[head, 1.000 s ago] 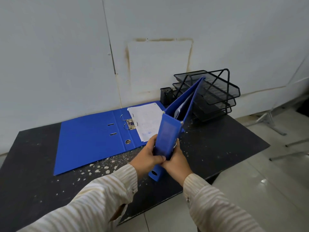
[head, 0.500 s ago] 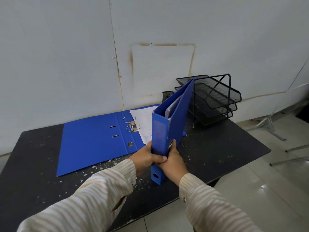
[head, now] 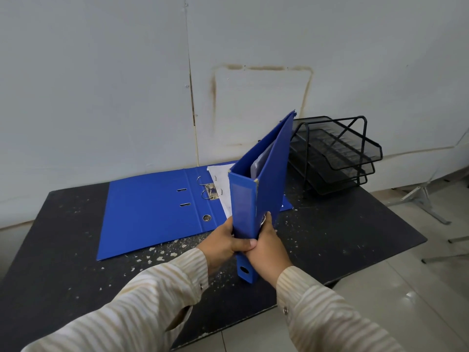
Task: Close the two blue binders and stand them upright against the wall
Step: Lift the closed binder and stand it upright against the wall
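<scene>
While nearly upright, blue binder point(head: 265, 189) between left hand point(head: 222, 243) and right hand point(head: 270, 251), fingers point(head: 268, 221) tight around it.

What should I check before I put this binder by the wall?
1. Held binder closed: ok, covers meet at the far edge.
2. Grip: ok, left hand and right hand curl round its lower spine.
3. Pages clipped in: cannot tell, the inside is hidden.
4. Spot at the wall straight ahead: not ok, the open binder lies there, with the tray to its right.
5. Open binder closed: not ok, it lies flat with paper on it.
</scene>
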